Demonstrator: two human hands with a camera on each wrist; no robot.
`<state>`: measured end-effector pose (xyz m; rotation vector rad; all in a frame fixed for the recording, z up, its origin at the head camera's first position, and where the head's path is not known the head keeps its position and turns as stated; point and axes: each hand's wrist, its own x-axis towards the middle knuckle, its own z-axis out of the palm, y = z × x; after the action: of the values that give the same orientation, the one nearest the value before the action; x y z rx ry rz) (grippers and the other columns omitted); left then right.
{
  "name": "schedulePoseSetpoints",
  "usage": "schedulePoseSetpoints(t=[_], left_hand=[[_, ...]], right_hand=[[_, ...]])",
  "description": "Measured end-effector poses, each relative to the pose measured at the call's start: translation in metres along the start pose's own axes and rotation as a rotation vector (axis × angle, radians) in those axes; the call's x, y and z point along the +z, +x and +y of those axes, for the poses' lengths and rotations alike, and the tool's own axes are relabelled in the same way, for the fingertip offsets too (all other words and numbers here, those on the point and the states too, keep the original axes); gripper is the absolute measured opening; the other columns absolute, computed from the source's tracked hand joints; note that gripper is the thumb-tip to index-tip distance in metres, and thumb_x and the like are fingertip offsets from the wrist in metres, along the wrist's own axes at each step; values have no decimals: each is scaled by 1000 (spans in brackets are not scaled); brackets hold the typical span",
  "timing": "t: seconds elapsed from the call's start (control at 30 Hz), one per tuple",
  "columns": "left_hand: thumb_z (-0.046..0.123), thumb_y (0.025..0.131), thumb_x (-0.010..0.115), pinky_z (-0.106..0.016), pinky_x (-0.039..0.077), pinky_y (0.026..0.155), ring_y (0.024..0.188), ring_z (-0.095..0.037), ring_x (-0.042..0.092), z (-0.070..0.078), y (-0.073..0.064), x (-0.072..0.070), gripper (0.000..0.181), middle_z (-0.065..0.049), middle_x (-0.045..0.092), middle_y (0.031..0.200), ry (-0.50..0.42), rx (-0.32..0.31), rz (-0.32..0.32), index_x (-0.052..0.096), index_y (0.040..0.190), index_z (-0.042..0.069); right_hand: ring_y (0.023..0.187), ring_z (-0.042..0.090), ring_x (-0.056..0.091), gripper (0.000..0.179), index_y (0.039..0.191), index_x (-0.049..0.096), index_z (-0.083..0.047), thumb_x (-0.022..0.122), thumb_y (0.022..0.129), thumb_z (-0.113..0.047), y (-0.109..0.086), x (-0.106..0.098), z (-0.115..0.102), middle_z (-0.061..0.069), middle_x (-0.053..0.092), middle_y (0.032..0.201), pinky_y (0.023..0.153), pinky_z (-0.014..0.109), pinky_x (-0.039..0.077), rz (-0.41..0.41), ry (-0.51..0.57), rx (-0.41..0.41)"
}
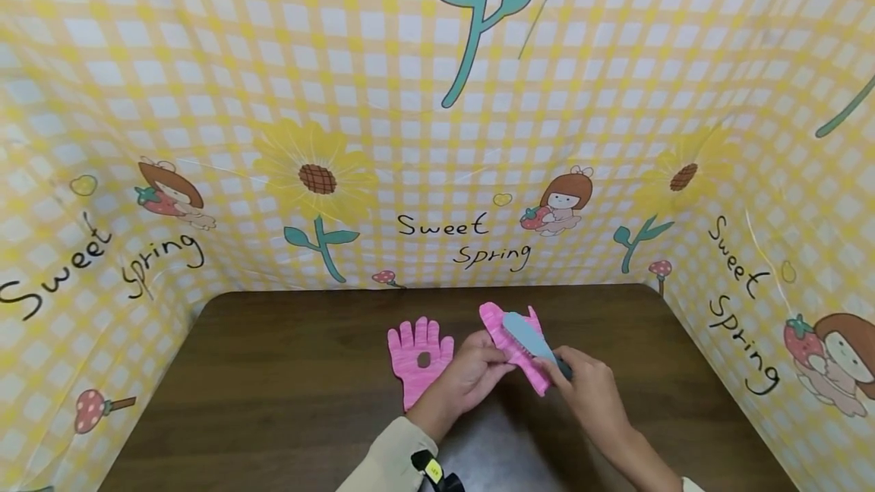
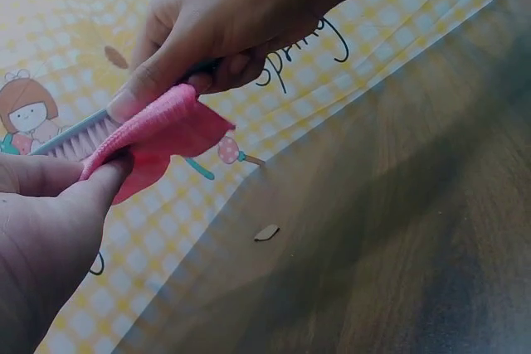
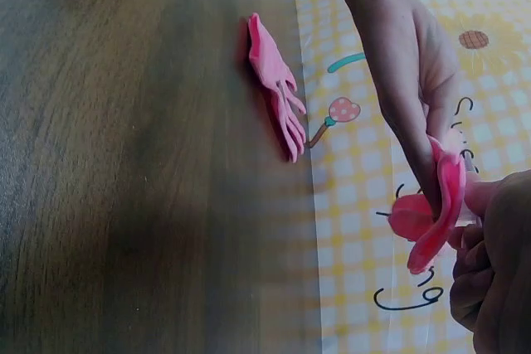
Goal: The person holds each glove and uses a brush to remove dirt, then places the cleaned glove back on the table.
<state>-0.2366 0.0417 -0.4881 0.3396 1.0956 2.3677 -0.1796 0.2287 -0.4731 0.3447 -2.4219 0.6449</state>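
Observation:
A pink knit glove (image 1: 490, 317) is held up over the table, pinched at its edge between the thumb and fingers of my left hand (image 1: 472, 372). My right hand (image 1: 593, 395) grips the dark handle of a light blue brush (image 1: 529, 335), which lies along the glove with its bristles (image 2: 85, 140) towards the fabric. In the left wrist view the right thumb lies along the brush, close to the glove's cuff. A second pink glove (image 1: 417, 340) lies flat on the table left of my hands, fingers pointing away, a brown round spot (image 1: 424, 360) on its palm.
The dark wooden table (image 1: 287, 393) is bordered by yellow checked cloth walls (image 1: 437, 143) at the back and both sides. In the left wrist view a small pale leaf-shaped piece (image 2: 266, 232) shows on the table. A black strap (image 1: 437, 473) sits on the left wrist.

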Motion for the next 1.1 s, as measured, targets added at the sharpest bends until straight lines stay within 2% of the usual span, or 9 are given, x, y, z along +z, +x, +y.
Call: schedulePoseSetpoints(t=[0.13, 0.37, 0.53, 0.73, 0.9, 1.0, 1.1], left_hand=[[-15, 94, 31, -58, 24, 123, 150, -40, 33, -3, -2, 0, 54, -30, 36, 159, 12, -2, 34, 31, 148, -16], [-14, 95, 34, -57, 26, 123, 148, -38, 37, -7, -3, -1, 54, -29, 38, 158, 32, -28, 40, 33, 148, -14], [-15, 95, 35, -57, 26, 122, 146, -37, 39, -7, -3, -1, 53, -29, 38, 158, 21, -38, 43, 33, 147, -14], [-14, 95, 38, -57, 29, 122, 135, -29, 49, -7, -1, -2, 46, -28, 45, 151, 45, -25, 63, 37, 141, -15], [-14, 94, 38, -60, 28, 122, 126, -25, 52, -8, 0, -3, 36, -18, 55, 131, 31, -2, 75, 43, 130, -12], [-14, 95, 38, -62, 27, 122, 121, -24, 53, -9, 1, -4, 29, -14, 54, 121, 20, 6, 88, 44, 123, -11], [-14, 95, 36, -61, 27, 122, 128, -29, 53, -8, 0, -4, 39, -23, 54, 133, 23, 6, 93, 42, 133, -15]], right_hand=[[57, -2, 39, 16, 80, 71, -11, 84, 82, -20, 0, 0, 4, -9, 54, 65, 51, 17, 39, 6, -18, 42], [55, 3, 40, 21, 80, 71, -13, 79, 88, -31, -1, -5, 12, -9, 45, 58, 50, 20, 36, -72, 17, 221], [55, 4, 41, 22, 80, 71, -12, 79, 88, -31, -1, -3, 18, -9, 44, 58, 51, 21, 36, -70, 2, 220], [56, 10, 42, 25, 81, 72, -11, 78, 89, -34, 4, 0, 25, -9, 41, 56, 53, 24, 37, -83, -15, 271], [57, 13, 45, 29, 85, 74, -7, 75, 92, -35, 9, 1, 29, -4, 47, 58, 53, 25, 37, -96, -1, 310], [57, 13, 45, 29, 87, 74, -6, 74, 93, -34, 10, 0, 29, -1, 50, 60, 52, 24, 36, -68, -1, 338], [55, 9, 41, 22, 85, 73, -9, 77, 90, -30, 7, 0, 22, -4, 49, 59, 50, 22, 34, -45, 28, 306]])
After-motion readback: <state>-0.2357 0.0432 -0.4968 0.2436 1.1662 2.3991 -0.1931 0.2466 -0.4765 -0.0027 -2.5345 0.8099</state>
